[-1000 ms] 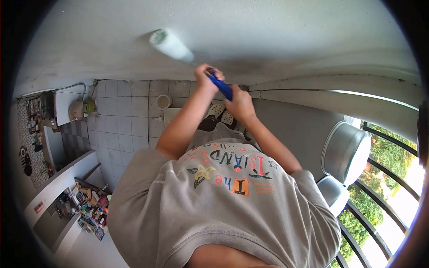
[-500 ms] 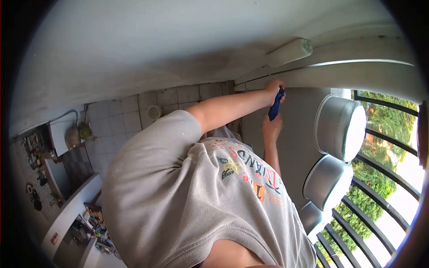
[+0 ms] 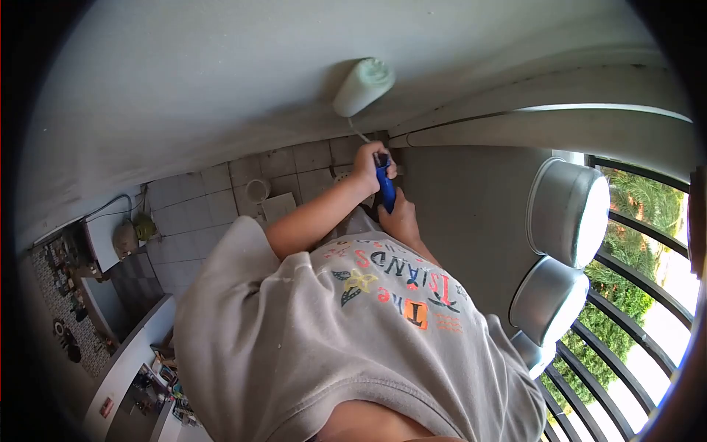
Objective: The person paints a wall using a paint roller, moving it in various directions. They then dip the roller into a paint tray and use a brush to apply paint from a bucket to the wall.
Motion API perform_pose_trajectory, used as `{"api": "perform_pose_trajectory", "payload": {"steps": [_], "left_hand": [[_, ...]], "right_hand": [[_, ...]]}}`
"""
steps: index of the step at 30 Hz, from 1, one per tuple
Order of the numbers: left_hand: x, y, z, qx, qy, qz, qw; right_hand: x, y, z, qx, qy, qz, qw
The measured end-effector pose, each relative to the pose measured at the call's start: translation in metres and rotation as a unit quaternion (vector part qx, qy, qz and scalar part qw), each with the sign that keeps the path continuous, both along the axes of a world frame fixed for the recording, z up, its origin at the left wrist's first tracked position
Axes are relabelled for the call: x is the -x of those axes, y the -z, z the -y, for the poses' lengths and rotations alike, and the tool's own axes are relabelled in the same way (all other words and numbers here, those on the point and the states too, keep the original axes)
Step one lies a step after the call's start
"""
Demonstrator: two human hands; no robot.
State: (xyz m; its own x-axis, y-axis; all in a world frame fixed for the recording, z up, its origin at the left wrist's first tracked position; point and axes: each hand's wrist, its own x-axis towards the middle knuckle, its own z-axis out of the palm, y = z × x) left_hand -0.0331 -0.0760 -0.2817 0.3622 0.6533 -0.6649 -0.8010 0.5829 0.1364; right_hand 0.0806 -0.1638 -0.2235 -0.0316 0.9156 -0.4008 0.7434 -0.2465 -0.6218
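Observation:
A paint roller (image 3: 364, 88) with a pale, greenish-white sleeve lies against the light grey wall (image 3: 243, 66) at the top of the view. Its thin metal rod runs down to a blue handle (image 3: 385, 184). My left hand (image 3: 373, 168) is closed around the upper part of this handle, near the rod. Lower down, my right hand (image 3: 400, 217) grips the handle's end, with its fingers partly hidden. Both forearms reach out in front of my grey printed T-shirt (image 3: 353, 331).
Several large metal pots (image 3: 563, 210) stand at the right beside a dark barred railing (image 3: 633, 339), with greenery beyond. A whitish bucket (image 3: 257, 191) sits on the tiled floor (image 3: 213, 214). A cable (image 3: 456, 121) runs along the ledge at the upper right. Cluttered shelves (image 3: 158, 383) are at lower left.
The roller has moved left along the wall, away from the corner ledge, and its end has tilted upward. Both hands have moved left with the handle, still gripping it.

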Motion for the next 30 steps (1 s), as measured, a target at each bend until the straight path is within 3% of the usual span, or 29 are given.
{"api": "perform_pose_trajectory", "payload": {"steps": [2, 4, 9, 14, 16, 20, 23, 24, 27, 30], "left_hand": [[0.026, 0.000, 0.006, -0.010, -0.038, -0.006, 0.999], [0.054, -0.007, 0.010, -0.012, -0.150, -0.019, 0.988], [0.150, 0.022, 0.008, -0.005, -0.300, -0.075, 0.951], [0.263, 0.059, 0.010, 0.038, -0.417, -0.098, 0.903], [0.290, 0.063, 0.009, 0.039, -0.433, -0.037, 0.900], [0.274, 0.062, 0.002, 0.040, -0.428, -0.050, 0.902], [0.205, 0.051, -0.008, 0.069, -0.376, -0.028, 0.924], [0.173, 0.044, -0.012, 0.063, -0.384, -0.054, 0.919], [0.100, 0.049, -0.025, 0.072, -0.317, 0.056, 0.944], [0.026, 0.032, -0.029, 0.093, -0.245, 0.066, 0.963]], "right_hand": [[0.013, 0.001, -0.008, -0.003, -0.066, 0.013, 0.998], [0.032, 0.009, -0.022, -0.018, -0.117, 0.014, 0.993], [0.109, 0.041, -0.069, -0.060, -0.279, 0.035, 0.958], [0.212, 0.048, -0.093, -0.052, -0.342, -0.021, 0.938], [0.233, 0.042, -0.099, -0.043, -0.349, -0.023, 0.936], [0.220, 0.032, -0.104, -0.044, -0.347, 0.004, 0.937], [0.158, 0.040, -0.098, -0.101, -0.301, 0.003, 0.948], [0.134, 0.036, -0.095, -0.095, -0.278, 0.022, 0.956], [0.065, 0.022, -0.088, -0.089, -0.203, 0.072, 0.972], [0.008, 0.007, -0.075, -0.054, -0.139, 0.089, 0.985]]}}
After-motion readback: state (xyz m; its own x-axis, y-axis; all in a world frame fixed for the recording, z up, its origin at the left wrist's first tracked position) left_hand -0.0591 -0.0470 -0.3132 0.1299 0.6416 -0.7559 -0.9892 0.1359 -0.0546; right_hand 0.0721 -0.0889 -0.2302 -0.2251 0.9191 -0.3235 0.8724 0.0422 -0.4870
